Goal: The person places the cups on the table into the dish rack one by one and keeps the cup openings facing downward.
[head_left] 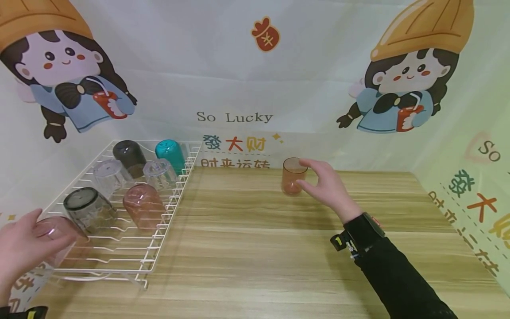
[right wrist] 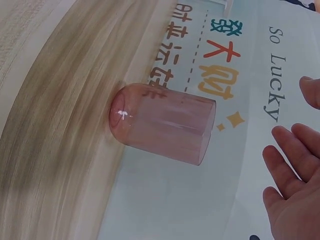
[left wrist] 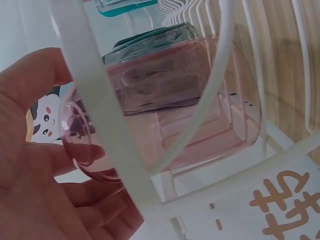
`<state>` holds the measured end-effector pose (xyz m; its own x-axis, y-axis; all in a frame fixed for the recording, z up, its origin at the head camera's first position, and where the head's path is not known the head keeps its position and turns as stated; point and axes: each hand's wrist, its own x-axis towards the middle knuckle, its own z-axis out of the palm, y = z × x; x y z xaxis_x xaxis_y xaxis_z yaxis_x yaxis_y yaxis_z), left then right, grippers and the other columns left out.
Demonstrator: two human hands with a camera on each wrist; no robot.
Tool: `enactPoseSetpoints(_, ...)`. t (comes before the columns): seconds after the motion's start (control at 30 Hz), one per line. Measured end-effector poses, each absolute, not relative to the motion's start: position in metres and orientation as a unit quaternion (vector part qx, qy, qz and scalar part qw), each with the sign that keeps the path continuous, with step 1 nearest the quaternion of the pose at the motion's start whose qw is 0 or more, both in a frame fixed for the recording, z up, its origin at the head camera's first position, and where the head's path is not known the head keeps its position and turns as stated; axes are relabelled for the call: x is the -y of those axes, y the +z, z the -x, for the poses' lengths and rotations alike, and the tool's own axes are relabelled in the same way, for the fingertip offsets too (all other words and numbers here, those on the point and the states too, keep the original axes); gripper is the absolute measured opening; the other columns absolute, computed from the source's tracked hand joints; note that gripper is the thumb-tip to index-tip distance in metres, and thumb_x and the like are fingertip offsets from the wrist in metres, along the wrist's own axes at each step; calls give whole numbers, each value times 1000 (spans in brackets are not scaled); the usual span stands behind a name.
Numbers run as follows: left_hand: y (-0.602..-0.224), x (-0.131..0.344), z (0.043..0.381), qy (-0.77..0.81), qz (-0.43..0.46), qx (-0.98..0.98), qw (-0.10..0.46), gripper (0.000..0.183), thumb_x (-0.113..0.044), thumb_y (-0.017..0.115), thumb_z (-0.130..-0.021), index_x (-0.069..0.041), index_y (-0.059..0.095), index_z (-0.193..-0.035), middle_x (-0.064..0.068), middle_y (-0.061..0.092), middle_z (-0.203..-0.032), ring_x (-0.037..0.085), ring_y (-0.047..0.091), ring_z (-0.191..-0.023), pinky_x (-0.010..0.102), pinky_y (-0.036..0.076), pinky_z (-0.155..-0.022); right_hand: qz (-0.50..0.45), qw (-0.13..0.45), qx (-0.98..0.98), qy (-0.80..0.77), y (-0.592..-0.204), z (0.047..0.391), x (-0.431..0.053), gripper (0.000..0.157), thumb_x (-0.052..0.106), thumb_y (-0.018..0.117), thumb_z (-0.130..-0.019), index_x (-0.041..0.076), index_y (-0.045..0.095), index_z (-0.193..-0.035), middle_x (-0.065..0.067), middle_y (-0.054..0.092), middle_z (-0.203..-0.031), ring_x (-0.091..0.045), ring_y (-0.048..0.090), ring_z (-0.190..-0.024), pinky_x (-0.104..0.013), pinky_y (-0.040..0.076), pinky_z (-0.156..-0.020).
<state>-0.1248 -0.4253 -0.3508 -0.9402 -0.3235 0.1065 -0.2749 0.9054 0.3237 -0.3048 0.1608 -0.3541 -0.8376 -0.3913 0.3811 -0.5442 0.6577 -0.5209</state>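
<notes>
A pink glass leans upside down at the near left of the white wire rack. My left hand grips it about its base, the thumb on one side and fingers on the other. In the left wrist view, rack bars pass in front of this pink glass and partly cover the left hand. Toward the back of the table, another pink glass stands upright. My right hand is beside it with spread fingers; the right wrist view shows a gap between the right hand and that glass.
The wire rack also bears a grey glass, a pink glass, a dark glass, a teal glass and two clear glasses. A printed cloth hangs behind the wooden table.
</notes>
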Motion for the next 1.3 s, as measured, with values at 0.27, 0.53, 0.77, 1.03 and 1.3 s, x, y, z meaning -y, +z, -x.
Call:
enactPoseSetpoints(0.27, -337, 406, 117, -167, -182, 959, 141, 104, -44, 69, -89, 16, 8, -149, 48, 17, -142, 63, 13, -134, 77, 23, -98, -258, 121, 906, 313, -355, 310, -160, 58, 16, 71, -92, -4, 48, -142, -22, 51, -141, -39, 43, -132, -50, 31, -113)
enactPoseSetpoints(0.53, -329, 396, 117, -173, -175, 956, 160, 101, -35, 71, -88, 14, 8, -150, 45, 15, -147, 59, 10, -138, 77, 19, -102, -270, 137, 914, 270, -363, 320, -159, 59, 19, 72, -91, -5, 49, -140, -24, 52, -140, -40, 45, -130, -50, 32, -112)
enactPoseSetpoints(0.77, -326, 397, 119, -176, -160, 955, 178, 99, -33, 71, -88, 13, 10, -150, 46, 18, -145, 60, 13, -137, 76, 19, -103, -265, 134, 922, 247, -366, 326, -155, 60, 19, 73, -90, -5, 50, -140, -24, 52, -139, -40, 45, -130, -50, 33, -112)
enactPoseSetpoints(1.03, -323, 393, 119, -171, -160, 956, 177, 100, -36, 71, -88, 12, 9, -151, 44, 17, -147, 58, 11, -138, 76, 18, -104, -253, 117, 935, 221, -366, 333, -148, 61, 18, 73, -89, -4, 50, -140, -23, 52, -140, -39, 44, -132, -48, 32, -113)
enactPoseSetpoints(1.3, -316, 385, 119, -158, -159, 959, 174, 102, -39, 71, -88, 11, 9, -152, 43, 14, -149, 58, 11, -139, 76, 18, -104, -267, 123, 934, 203, -373, 340, -146, 64, 18, 75, -87, -4, 49, -141, -22, 54, -138, -40, 46, -128, -49, 35, -111)
